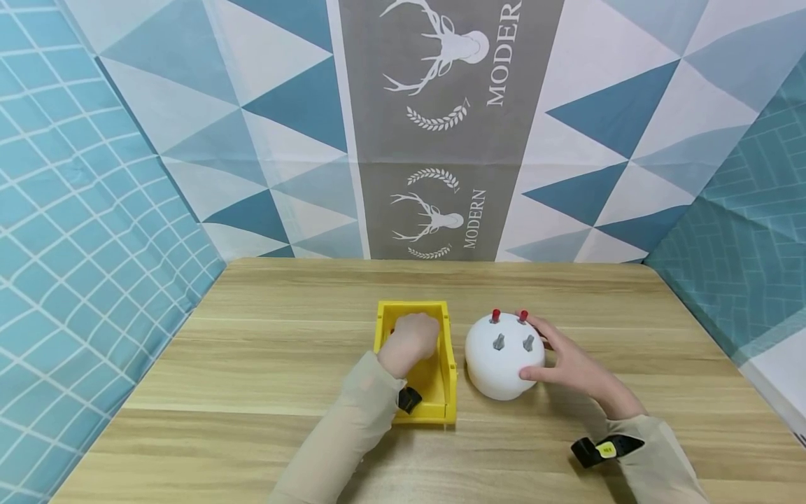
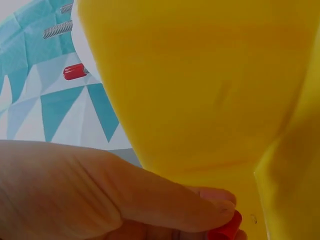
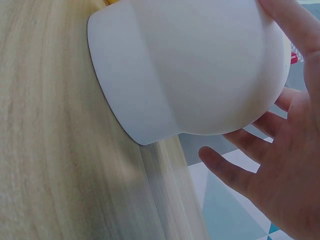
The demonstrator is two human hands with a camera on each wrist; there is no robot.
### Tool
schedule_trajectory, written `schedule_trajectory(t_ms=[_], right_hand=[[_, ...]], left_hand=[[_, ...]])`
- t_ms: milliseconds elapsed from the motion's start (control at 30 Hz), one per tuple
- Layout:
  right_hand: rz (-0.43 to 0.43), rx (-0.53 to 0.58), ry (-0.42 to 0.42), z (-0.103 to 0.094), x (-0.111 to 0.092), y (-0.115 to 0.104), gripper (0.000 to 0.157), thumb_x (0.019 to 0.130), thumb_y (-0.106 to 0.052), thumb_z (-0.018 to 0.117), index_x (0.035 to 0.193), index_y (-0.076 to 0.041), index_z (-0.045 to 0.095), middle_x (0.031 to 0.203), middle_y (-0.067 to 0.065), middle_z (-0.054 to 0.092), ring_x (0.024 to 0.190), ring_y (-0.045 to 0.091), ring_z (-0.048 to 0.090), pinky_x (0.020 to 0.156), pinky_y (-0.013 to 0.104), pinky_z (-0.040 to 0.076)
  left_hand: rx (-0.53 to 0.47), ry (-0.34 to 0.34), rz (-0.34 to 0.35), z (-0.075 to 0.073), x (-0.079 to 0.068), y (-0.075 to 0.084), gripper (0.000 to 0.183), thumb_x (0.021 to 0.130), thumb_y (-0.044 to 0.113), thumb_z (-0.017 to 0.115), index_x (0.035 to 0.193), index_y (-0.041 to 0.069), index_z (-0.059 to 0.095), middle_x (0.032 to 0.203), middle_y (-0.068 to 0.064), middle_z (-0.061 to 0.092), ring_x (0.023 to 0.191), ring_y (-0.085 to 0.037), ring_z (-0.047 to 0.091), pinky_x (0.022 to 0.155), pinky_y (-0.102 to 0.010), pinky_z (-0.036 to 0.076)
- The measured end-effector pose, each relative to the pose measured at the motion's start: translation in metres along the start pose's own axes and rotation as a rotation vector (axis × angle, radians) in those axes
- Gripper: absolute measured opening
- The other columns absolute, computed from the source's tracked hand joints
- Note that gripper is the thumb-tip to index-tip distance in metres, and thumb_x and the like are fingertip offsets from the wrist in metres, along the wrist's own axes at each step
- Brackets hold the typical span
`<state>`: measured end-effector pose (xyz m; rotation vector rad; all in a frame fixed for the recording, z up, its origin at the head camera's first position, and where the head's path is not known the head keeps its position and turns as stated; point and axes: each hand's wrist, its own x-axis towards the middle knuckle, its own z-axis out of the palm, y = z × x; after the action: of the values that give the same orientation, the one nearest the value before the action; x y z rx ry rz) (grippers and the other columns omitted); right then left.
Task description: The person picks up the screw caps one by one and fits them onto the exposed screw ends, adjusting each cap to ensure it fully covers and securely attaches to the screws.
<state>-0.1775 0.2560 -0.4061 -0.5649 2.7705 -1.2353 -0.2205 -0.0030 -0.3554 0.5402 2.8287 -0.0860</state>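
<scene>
Down inside a yellow bin, my left hand pinches a small red cap between thumb and fingers. The cap's lower part is cut off by the frame edge in the left wrist view. To the right of the bin stands a white rounded body. Two red caps sit on its rear studs, and two bare threaded studs stick up in front. Against its right side rests my right hand, thumb at the front and fingers spread behind.
The bin and the white body stand side by side on a wooden table. Behind the table hangs a patterned cloth, with a blue tiled cloth at the left. Black straps are on both wrists.
</scene>
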Motion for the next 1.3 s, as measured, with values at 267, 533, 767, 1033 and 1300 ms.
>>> schedule_trajectory(t_ms=[267,533,767,1033,1300], right_hand=[[-0.004,-0.002,0.005,0.001,0.000,0.001,0.090,0.073,-0.030,0.074,0.142,-0.006,0.022,0.141,0.021,0.030,0.119,0.046,0.039,0.090,0.064,0.033],[-0.020,-0.002,0.010,0.000,-0.001,0.001,0.090,0.073,-0.029,0.075,0.142,-0.005,0.023,0.141,0.021,0.030,0.119,0.045,0.040,0.091,0.064,0.033],[-0.013,-0.007,0.010,0.001,0.000,0.002,0.090,0.073,-0.030,0.075,0.142,-0.006,0.023,0.140,0.021,0.030,0.119,0.046,0.039,0.091,0.064,0.033],[-0.027,0.003,0.014,0.000,0.000,0.001,0.089,0.073,-0.029,0.075,0.142,-0.005,0.023,0.140,0.020,0.032,0.119,0.045,0.040,0.091,0.063,0.034],[-0.015,0.002,0.009,0.001,-0.001,0.000,0.089,0.073,-0.029,0.074,0.142,-0.006,0.023,0.140,0.021,0.031,0.119,0.046,0.038,0.091,0.064,0.033]], left_hand=[[0.034,0.038,0.014,-0.001,-0.004,0.000,0.014,0.088,0.006,0.051,0.079,0.009,0.061,0.067,-0.003,0.051,0.057,-0.014,0.045,0.051,-0.026,0.040],[0.031,0.073,0.048,-0.005,-0.008,-0.001,0.019,0.087,0.002,0.050,0.072,0.010,0.058,0.063,-0.001,0.048,0.054,-0.012,0.041,0.046,-0.023,0.037],[0.041,0.108,0.059,-0.008,-0.012,-0.001,0.019,0.087,0.002,0.051,0.072,0.010,0.058,0.065,-0.001,0.051,0.056,-0.012,0.044,0.047,-0.025,0.041],[0.080,0.135,0.097,-0.012,-0.018,0.001,0.017,0.088,0.006,0.052,0.074,0.010,0.060,0.065,0.000,0.053,0.057,-0.012,0.047,0.052,-0.026,0.046],[0.091,0.199,0.120,-0.014,-0.022,0.002,0.019,0.086,0.004,0.054,0.070,0.010,0.060,0.064,0.000,0.053,0.056,-0.012,0.047,0.051,-0.026,0.046]])
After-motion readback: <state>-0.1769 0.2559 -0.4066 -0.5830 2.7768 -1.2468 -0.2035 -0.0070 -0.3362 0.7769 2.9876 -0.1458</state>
